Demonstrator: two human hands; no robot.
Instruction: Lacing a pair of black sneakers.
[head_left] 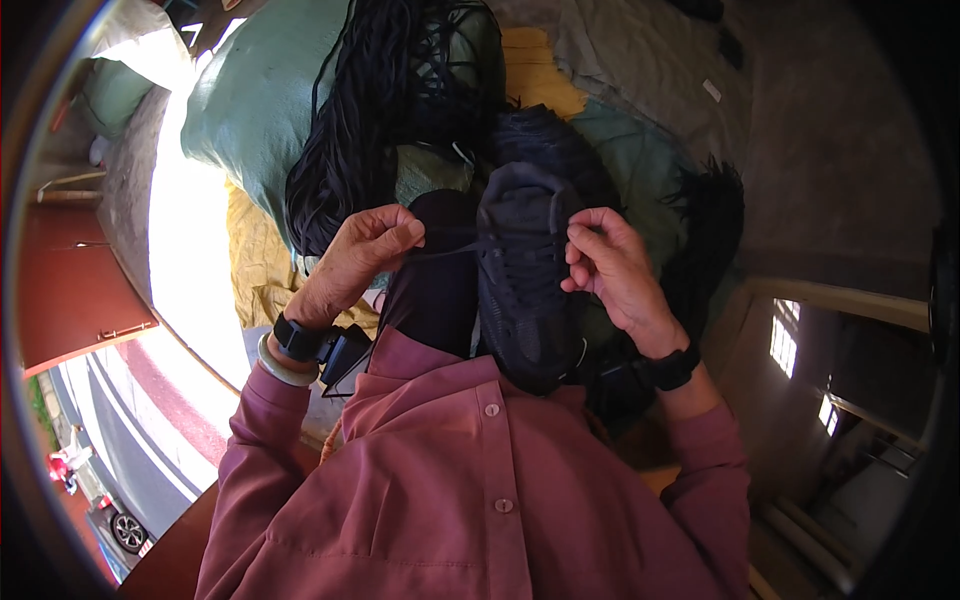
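Observation:
A black sneaker (520, 320) lies on my lap, its toe toward me and its opening away from me. Its black lace (450, 248) is threaded across the tongue. From the shoe's upper left side the lace stretches to my left hand (360, 255), whose thumb and forefinger are closed on it. At the right edge of the opening, my right hand (620, 275) is closed in a pinch close to the top eyelets. What lies between its fingertips is too dark and small to make out.
A long bundle of black laces (350, 150) hangs over a green sack (250, 100) ahead of me. Dark shoes (550, 140) lie just beyond the sneaker. More black strands (705, 220) hang at the right. A red door panel (80, 285) stands far left.

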